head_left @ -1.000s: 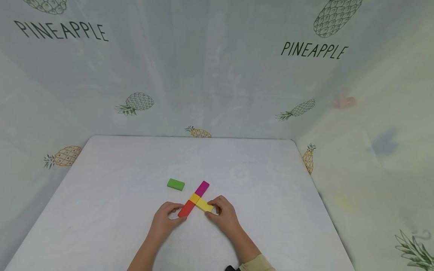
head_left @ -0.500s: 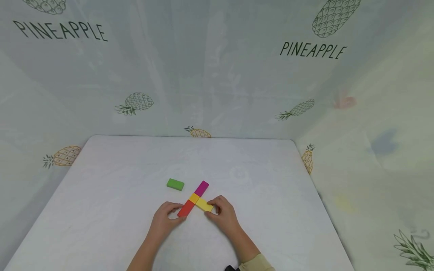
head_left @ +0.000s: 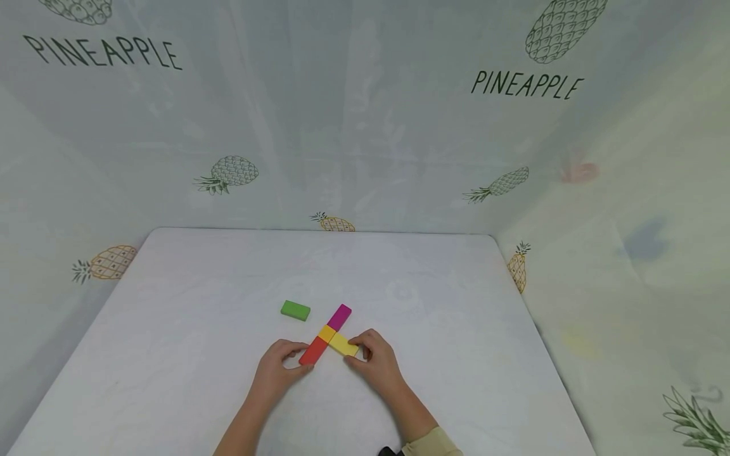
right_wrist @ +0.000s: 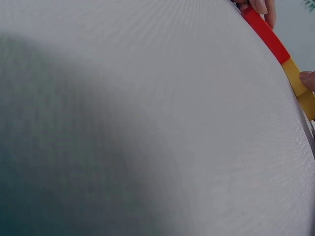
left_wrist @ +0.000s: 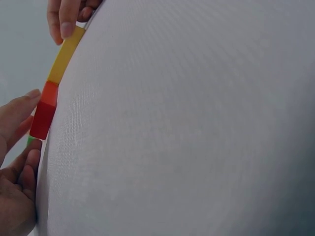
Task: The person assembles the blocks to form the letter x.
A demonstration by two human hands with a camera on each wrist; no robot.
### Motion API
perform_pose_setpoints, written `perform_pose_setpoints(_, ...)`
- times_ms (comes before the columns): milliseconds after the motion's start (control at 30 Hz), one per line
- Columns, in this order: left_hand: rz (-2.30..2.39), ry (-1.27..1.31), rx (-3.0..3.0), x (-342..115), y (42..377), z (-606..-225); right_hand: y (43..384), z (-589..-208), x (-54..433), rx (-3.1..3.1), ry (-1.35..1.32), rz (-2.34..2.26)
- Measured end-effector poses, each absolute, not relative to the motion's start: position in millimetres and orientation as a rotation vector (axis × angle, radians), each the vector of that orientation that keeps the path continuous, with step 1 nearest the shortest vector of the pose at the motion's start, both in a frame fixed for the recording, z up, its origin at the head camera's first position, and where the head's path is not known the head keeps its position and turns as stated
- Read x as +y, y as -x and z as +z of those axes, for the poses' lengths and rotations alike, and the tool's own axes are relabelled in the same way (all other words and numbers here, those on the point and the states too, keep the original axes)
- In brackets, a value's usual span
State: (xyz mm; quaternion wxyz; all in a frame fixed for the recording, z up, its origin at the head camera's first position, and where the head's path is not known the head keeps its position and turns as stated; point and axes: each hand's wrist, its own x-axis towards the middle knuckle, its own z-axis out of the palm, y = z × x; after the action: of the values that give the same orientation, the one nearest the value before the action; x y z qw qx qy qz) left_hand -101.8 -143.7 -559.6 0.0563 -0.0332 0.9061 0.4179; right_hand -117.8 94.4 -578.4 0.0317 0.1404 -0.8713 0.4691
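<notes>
Four-sided flat blocks meet on the white table in the head view. My left hand pinches the red block between thumb and fingers, at its lower left. On the other side, my right hand grips the outer end of the pale yellow block. Between them lies a small orange-yellow square piece, and a purple block extends beyond it in line with the red one. In the left wrist view, the red block appears end to end with the yellow block.
A green block lies apart, up and left of the joined pieces. The white table has its far edge against a hanging cloth printed with pineapples. A small black object shows by the right sleeve.
</notes>
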Motion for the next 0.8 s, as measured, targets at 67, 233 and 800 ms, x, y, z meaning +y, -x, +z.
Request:
perform_pose_setpoints(67, 1.272, 0.101, 2.746, -143.7, 101.8, -559.7, 117.5, -577.9, 94.4, -2.687, -0.431, 1.448)
perform_pose_setpoints(233, 1.273, 0.103, 2.742, -144.0, 101.9, -560.5, 117.1, -576.7, 94.3, -2.689, -0.432, 1.453)
perform_pose_setpoints(800, 1.33, 0.147, 2.669, -144.9, 105.4, -556.6, 115.8, -576.4, 96.4, -2.649, -0.446, 1.462)
